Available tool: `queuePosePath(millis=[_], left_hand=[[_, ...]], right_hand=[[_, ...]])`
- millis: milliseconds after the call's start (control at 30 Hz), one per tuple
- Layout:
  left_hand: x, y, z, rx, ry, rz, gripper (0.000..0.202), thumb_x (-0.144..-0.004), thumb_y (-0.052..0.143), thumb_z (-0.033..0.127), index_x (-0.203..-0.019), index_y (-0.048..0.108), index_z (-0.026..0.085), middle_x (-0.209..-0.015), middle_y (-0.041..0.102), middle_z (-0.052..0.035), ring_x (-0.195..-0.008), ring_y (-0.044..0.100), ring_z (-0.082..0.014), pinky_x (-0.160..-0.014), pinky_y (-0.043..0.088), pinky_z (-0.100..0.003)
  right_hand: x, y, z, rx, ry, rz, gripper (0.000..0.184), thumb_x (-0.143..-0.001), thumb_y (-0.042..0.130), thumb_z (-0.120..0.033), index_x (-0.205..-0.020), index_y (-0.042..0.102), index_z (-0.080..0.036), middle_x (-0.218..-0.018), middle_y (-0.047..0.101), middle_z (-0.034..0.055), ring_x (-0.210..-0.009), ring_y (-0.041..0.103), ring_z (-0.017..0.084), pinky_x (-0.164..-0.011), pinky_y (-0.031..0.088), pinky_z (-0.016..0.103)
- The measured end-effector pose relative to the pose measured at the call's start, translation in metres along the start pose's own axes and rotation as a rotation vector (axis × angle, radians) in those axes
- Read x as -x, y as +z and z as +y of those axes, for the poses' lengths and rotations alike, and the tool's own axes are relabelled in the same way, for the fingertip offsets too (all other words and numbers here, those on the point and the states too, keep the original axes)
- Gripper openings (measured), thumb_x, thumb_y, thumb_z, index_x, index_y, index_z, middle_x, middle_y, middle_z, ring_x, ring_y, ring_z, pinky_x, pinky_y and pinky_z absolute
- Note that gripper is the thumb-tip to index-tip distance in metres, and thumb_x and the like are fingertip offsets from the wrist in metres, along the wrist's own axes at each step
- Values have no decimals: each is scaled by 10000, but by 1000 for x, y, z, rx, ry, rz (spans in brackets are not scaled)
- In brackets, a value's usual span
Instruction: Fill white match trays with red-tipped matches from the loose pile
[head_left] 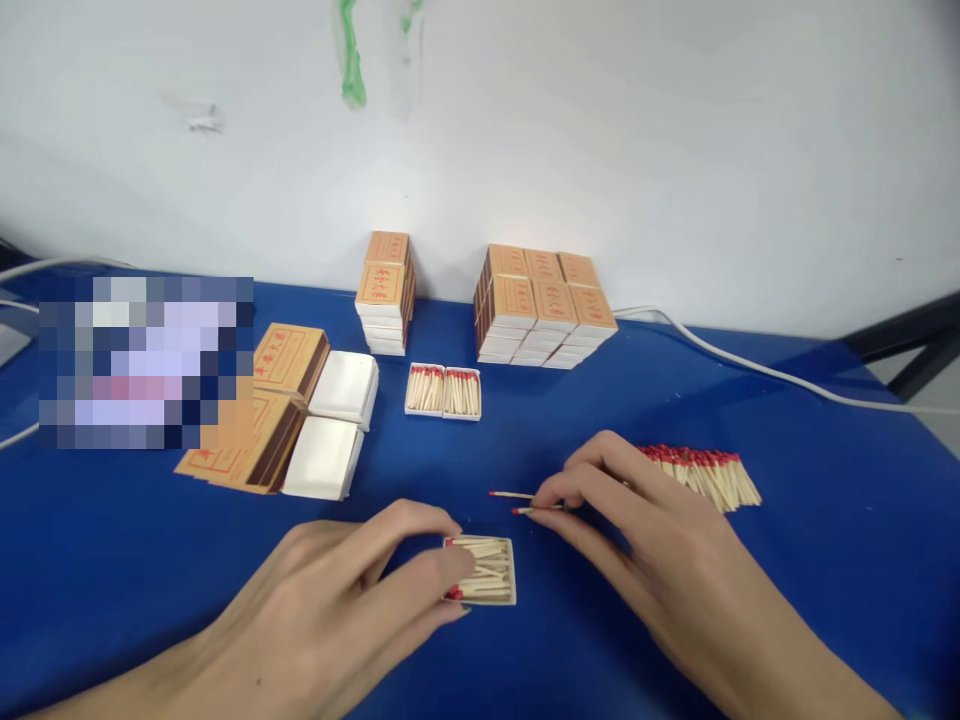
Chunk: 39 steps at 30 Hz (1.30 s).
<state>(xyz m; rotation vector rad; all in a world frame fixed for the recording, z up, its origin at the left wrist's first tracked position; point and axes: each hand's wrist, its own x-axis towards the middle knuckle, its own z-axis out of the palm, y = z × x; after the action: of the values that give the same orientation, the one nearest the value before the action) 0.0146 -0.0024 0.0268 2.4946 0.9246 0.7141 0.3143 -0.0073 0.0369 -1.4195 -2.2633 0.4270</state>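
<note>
Left hand (352, 575) had fingers closed on the left end of the match-loaded matchbox tray (513, 572), front-center; right hand (630, 510) pinched two red-tipped matches (512, 495), near the match pile (709, 478).

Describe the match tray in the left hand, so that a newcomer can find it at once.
On the blue table, look at the near side, where the left hand holds a small white tray. Unlike the two trays farther back, whose red match heads point to the wall, its matches lie sideways, with the visible heads at the left.
</note>
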Motion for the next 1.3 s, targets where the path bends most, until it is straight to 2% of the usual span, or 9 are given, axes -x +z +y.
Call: queuePosePath(millis=[133, 200, 267, 367, 500, 633, 833, 1000, 1300], left_hand=[[4, 2, -1, -15, -26, -40, 216, -1267, 499, 391, -1402, 625, 279, -1307, 811, 11, -977, 855, -110, -762, 623, -248], [4, 2, -1, -53, -26, -27, 259, -1258, 518, 463, -1415, 609, 278, -1332, 816, 8, -1026, 865, -121, -763, 630, -260], [4, 3, 0, -67, -32, -17, 281, -1257, 515, 486, -1420, 604, 276, -1336, 821, 9, -1030, 865, -116, -774, 634, -257], [3, 4, -2, -21, -43, -11, 231, -1252, 548, 432, -1406, 611, 272, -1288, 817, 18, -963, 846, -89, -770, 627, -232], [4, 5, -5, 59, -85, -49, 256, -1207, 652, 346, -1451, 603, 285, -1289, 795, 18, -927, 817, -85, -792, 632, -215], [6, 7, -5, 70, -110, -37, 280, -1186, 685, 334, -1448, 600, 292, -1277, 794, 18, -844, 788, -87, -727, 619, -208], [5, 7, -5, 70, -128, -51, 341, -1172, 708, 358, -1481, 580, 292, -1045, 758, 72, -580, 568, -74, -539, 494, -218], [5, 5, -5, 81, -100, -89, 321, -1192, 669, 376, -1484, 565, 290, -1090, 763, 66, -532, 481, -76, -495, 445, -241], [4, 4, -4, 132, -93, -96, 311, -1184, 688, 325, -1462, 551, 293, -1146, 780, 67, -731, 726, -84, -661, 581, -217]], right_hand=[[0, 9, -4, 52, 37, 67, 94, -1188, 656, -321, -1214, 720, -257, -1118, 668, 34, -885, 770, 174, -769, 637, 336], [0, 11, -4, 55, 40, 47, 140, -1177, 677, -332, -1292, 710, -259, -1157, 673, 46, -917, 778, 191, -785, 652, 353], [0, 12, -2, 49, 33, 35, 110, -1185, 659, -314, -1262, 716, -260, -1159, 671, 46, -911, 777, 185, -798, 659, 352], [0, 12, -1, 50, 13, 33, 123, -1201, 616, -275, -1140, 721, -255, -1109, 675, 36, -869, 766, 166, -810, 659, 340], [0, 11, -4, 66, -3, 33, 132, -1189, 621, -210, -1117, 725, -249, -1081, 702, 37, -896, 773, 175, -802, 652, 329], [0, 9, -15, 11, 36, 115, 91, -1173, 670, -229, -1104, 718, -265, -1060, 705, 26, -903, 771, 163, -779, 632, 292], [2, 19, -33, -54, -67, 115, 159, -1179, 634, -220, -1082, 757, -245, -1006, 728, 36, -839, 717, 159, -698, 605, 276], [5, 24, -34, -48, -99, 67, 207, -1174, 612, -174, -1057, 779, -207, -993, 729, 59, -843, 681, 172, -675, 588, 292], [4, 23, -31, -97, -63, 46, 149, -1145, 658, -179, -1070, 774, -234, -1004, 718, 46, -857, 667, 173, -690, 599, 297]])
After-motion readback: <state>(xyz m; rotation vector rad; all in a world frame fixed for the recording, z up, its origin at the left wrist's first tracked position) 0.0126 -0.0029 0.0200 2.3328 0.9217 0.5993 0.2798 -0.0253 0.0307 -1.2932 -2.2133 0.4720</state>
